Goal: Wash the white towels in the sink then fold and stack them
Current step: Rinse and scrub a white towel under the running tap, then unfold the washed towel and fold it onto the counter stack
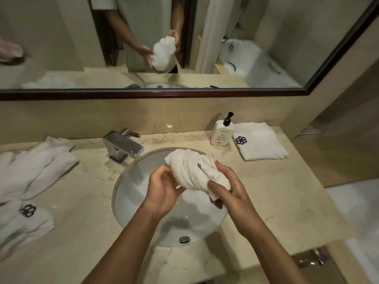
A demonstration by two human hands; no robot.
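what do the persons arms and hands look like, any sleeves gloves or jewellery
Both forearms are bare as far as the picture shows, with no sleeves reaching them. The left hand and right hand wear no gloves, and neither wrist carries a watch or band. A small glint near the left hand's fingers could be a ring, but it is too small to tell.

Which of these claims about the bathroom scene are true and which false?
1. Both hands hold the twisted white towel above the round white sink. True.
2. The white pump bottle stands left of the chrome tap. False: it stands to the right.
3. A folded white towel with a dark flower logo lies beside the bottle. True.
4. The left hand is empty. False: it has a grip on the towel, as does the right hand.
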